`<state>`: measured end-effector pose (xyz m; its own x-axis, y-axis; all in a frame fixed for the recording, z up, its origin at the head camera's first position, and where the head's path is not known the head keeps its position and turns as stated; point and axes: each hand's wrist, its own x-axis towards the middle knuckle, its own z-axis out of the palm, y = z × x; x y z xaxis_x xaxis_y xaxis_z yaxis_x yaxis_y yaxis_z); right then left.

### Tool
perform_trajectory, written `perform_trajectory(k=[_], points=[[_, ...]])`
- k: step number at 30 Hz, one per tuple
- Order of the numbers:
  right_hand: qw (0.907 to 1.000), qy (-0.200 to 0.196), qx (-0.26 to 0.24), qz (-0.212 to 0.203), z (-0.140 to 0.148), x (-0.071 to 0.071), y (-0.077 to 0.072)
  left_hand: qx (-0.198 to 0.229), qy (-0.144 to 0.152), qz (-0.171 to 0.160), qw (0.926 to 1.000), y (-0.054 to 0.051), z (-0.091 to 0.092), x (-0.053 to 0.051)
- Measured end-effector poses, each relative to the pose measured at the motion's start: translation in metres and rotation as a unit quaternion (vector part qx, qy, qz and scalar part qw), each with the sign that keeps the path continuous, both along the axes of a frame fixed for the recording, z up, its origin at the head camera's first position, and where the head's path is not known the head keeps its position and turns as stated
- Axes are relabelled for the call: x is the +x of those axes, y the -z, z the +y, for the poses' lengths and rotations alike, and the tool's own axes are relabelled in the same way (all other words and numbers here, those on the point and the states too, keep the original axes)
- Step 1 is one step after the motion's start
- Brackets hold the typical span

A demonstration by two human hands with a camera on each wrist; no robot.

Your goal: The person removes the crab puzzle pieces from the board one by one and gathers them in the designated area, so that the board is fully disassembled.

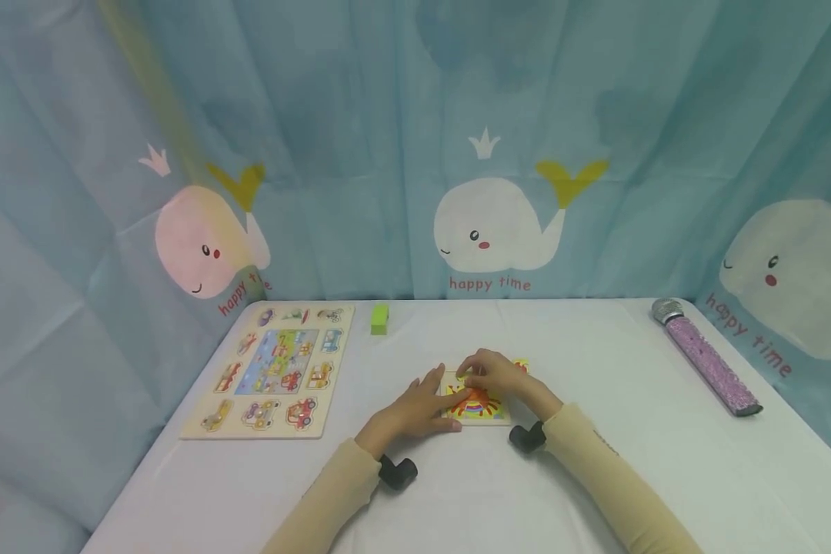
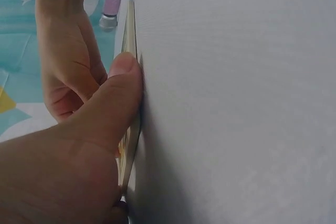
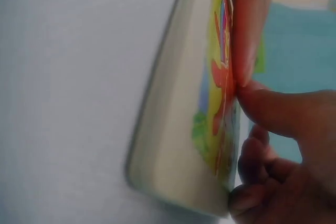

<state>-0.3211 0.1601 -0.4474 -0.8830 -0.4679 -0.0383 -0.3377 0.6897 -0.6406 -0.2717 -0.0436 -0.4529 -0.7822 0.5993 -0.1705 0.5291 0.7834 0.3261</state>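
A small square puzzle board (image 1: 497, 419) with a red crab picture on yellow lies on the white table. My left hand (image 1: 414, 408) rests at its left side, one finger stretched over the picture. In the left wrist view, the left thumb (image 2: 123, 69) lies along the board's front edge. My right hand (image 1: 495, 375) bends over the far left part, its curled thumb and fingers pinching what looks like a small yellow-green puzzle piece (image 1: 463, 375), mostly hidden. In the right wrist view, the right thumb (image 3: 257, 100) meets a left finger above the crab picture.
Behind the right hand lies another yellow and red piece (image 1: 522, 364), partly covered. A larger wooden vehicle puzzle (image 1: 263, 427) lies at the left. A green block (image 1: 379, 319) stands near the back edge, and a pink glittery microphone (image 1: 713, 362) lies at the right.
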Motion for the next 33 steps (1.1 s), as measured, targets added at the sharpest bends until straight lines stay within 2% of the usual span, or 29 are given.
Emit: perform_trajectory(k=[9,14,20,26,33], points=[[0.9996,-0.011,0.008,0.024,0.001,0.003,-0.002,-0.001,0.011,0.007,0.9999,-0.003,0.0,0.002],[0.9985,-0.029,0.009,0.045,0.001,0.002,0.0,-0.003,0.006,0.008,0.9999,-0.002,0.0,0.002],[0.9976,-0.029,0.01,0.063,0.001,0.0,0.002,-0.007,0.004,0.01,0.9999,0.0,0.001,0.001],[0.999,0.037,-0.004,0.025,0.001,-0.001,0.0,-0.006,0.001,0.009,0.9999,0.002,0.001,0.0],[0.999,0.022,-0.035,0.02,0.011,-0.004,-0.003,-0.007,-0.009,0.008,0.9999,-0.002,0.001,0.002]])
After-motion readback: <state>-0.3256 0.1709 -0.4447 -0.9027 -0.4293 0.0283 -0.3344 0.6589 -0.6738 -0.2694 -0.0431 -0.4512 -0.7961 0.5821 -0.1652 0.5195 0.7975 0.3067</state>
